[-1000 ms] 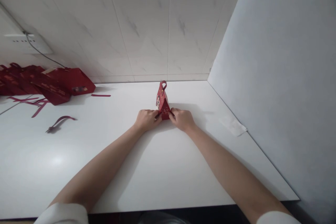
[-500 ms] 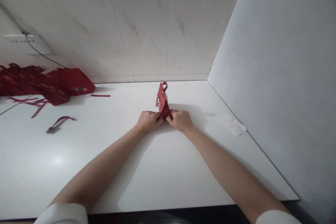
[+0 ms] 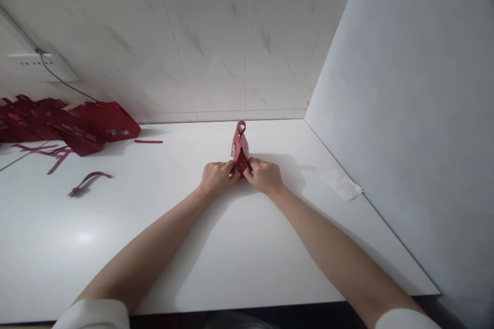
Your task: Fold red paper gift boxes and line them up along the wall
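A small red gift box [image 3: 241, 150] with a peaked top and a strap loop stands upright on the white table [image 3: 254, 247]. Printed figures show on its sides. My left hand [image 3: 219, 177] grips its lower left edge, fingers curled and thumb at the near face. On the opposite side, my right hand [image 3: 264, 175] pinches the lower right edge in the same way. The fingertips partly cover the bottom of the box.
Several red gift boxes [image 3: 116, 122] are grouped at the back left. Loose red straps [image 3: 90, 177] lie in front of them. A white paper piece [image 3: 347, 187] rests by the right-hand panel [image 3: 405, 113]. Behind the table is a tiled wall [image 3: 216, 46] with a power strip [image 3: 42, 66].
The gift box has turned and straightened slightly, so its narrow face points more towards me. Both hands keep their hold at nearly the same place.
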### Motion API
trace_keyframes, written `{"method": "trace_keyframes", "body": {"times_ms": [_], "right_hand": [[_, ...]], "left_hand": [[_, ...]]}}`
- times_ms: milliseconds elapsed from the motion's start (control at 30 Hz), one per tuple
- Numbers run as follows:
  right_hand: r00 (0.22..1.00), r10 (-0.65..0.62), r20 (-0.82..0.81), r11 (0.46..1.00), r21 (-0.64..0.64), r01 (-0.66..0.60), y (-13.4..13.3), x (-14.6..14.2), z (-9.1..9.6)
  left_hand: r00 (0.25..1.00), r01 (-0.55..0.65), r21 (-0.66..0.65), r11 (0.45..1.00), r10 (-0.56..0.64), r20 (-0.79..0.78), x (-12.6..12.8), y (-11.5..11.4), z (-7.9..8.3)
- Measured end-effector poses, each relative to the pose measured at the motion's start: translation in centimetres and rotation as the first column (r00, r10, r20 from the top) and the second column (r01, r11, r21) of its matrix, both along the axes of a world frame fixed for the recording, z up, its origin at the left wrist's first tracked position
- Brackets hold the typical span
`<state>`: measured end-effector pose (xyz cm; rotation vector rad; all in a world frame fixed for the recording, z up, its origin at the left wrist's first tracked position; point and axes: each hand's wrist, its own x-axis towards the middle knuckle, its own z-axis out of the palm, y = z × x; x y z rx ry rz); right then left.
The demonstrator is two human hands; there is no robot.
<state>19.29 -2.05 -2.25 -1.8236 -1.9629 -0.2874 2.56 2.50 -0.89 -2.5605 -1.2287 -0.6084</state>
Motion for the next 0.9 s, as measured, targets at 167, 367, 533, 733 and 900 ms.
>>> {"method": "trace_keyframes", "body": {"times_ms": [167,367,533,733,900], "right_hand": [[1.0,0.01,0.011,1.0,0.002,-0.01,0.1,-0.4,-0.1],[0.999,0.043,0.006,0.998,-0.05,-0.042,0.1,0.1,0.1],[0.991,0.135,0.02,0.98,-0.151,-0.13,0.0,1.7,0.1],[0.986,0.167,0.026,0.969,-0.189,-0.159,0.3,2.2,-0.3],[0.986,0.168,0.016,0.967,-0.198,-0.162,0.4,2.0,-0.3]], "left_hand": [[1.0,0.009,0.013,1.0,-0.009,-0.02,0.2,0.0,-0.3],[1.0,0.0,0.006,1.0,0.0,0.012,0.1,0.0,-0.2],[0.994,0.046,-0.103,0.994,-0.055,-0.091,-0.3,0.9,0.0],[0.987,0.075,-0.179,0.981,-0.099,-0.127,-0.5,1.7,-0.3],[0.989,0.071,-0.178,0.982,-0.092,-0.117,-0.3,1.5,-0.4]]}}
